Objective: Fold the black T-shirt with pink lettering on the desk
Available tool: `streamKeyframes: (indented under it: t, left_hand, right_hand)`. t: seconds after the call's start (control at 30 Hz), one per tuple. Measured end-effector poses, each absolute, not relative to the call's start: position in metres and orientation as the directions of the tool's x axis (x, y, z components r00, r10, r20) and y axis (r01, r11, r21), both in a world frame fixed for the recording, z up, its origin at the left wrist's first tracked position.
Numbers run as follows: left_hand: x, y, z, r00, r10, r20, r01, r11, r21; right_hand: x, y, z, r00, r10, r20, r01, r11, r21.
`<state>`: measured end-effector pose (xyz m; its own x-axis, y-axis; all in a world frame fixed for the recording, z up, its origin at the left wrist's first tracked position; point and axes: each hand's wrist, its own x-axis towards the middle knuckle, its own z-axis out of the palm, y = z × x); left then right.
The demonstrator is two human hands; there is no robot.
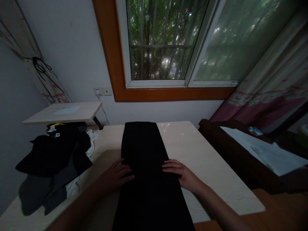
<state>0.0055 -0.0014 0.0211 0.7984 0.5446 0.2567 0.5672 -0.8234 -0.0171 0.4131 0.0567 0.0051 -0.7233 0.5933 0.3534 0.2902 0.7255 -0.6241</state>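
A long piece of black cloth (144, 144), a garment folded into a strip as far as I can tell, lies flat on the pale wooden table (197, 160). It runs from the table's far edge down to the bottom of the view. My left hand (119, 175) rests on its left edge with the fingers spread over the fabric. Across from it, my right hand (179, 171) lies on the right edge, fingers stretched out flat. Neither hand grips the cloth. The near end of the cloth is cut off by the view.
A heap of black and grey clothes (57, 160) lies at the table's left, partly under a small raised shelf (89, 110) holding a paper sheet (66, 110). Beyond the table are the wall and a window (166, 48). A dark brown piece of furniture (231, 154) stands at the right.
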Motion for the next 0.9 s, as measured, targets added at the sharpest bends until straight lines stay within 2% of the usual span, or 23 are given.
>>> streamKeyframes:
  t: [0.27,0.47,0.53,0.6,0.7,0.77,0.83,0.9]
  left_hand:
    - [0.014,-0.008,0.015,0.827,0.483,0.289,0.505,-0.863,0.0]
    - [0.01,-0.01,0.02,0.853,0.437,0.285,0.46,-0.888,-0.012]
    - [0.009,-0.011,0.02,0.861,0.434,0.266,0.451,-0.893,-0.004]
    - [0.007,-0.01,0.019,0.86,0.446,0.247,0.452,-0.891,0.038]
    - [0.007,-0.008,0.024,0.844,0.477,0.244,0.446,-0.878,0.173]
    - [0.007,-0.01,0.035,0.833,0.492,0.252,0.414,-0.858,0.304]
    - [0.006,-0.017,0.051,0.819,0.522,0.239,0.37,-0.798,0.475]
    - [0.002,-0.025,0.067,0.752,0.622,0.218,0.326,-0.639,0.697]
  right_hand:
    - [0.409,0.048,0.009,-0.765,0.55,0.336,0.295,0.762,-0.576]
    - [0.41,0.04,0.025,-0.831,0.481,0.278,0.343,0.838,-0.424]
    - [0.408,0.039,0.024,-0.848,0.459,0.265,0.32,0.842,-0.435]
    - [0.404,0.04,0.023,-0.842,0.454,0.292,0.269,0.823,-0.501]
    - [0.398,0.043,0.03,-0.795,0.483,0.366,0.143,0.737,-0.661]
    - [0.397,0.043,0.046,-0.772,0.525,0.357,0.081,0.639,-0.765]
    - [0.399,0.044,0.068,-0.773,0.565,0.287,0.071,0.527,-0.847]
    - [0.403,0.047,0.09,-0.79,0.576,0.211,0.07,0.427,-0.902]
